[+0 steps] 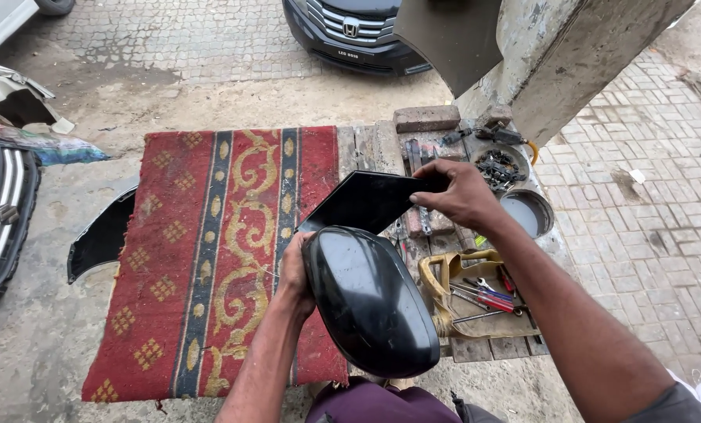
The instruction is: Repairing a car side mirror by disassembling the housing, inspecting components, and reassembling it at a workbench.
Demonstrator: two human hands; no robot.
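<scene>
A glossy black car side-mirror housing [370,301] is held up in front of me, above a red patterned rug [201,258]. My left hand [294,274] grips the housing at its left edge. My right hand [458,196] pinches the right end of a dark flat mirror glass panel [366,200], which is tilted up just above the housing. The lower edge of the panel meets the housing's top, hidden behind it.
An open tan tool pouch [475,294] with screwdrivers and wrenches lies to the right on wooden planks. Behind it sit a round tin of screws [499,166], a lid [526,213] and a brick [426,118]. A dark car [350,35] and bumper parts [2,211] stand around.
</scene>
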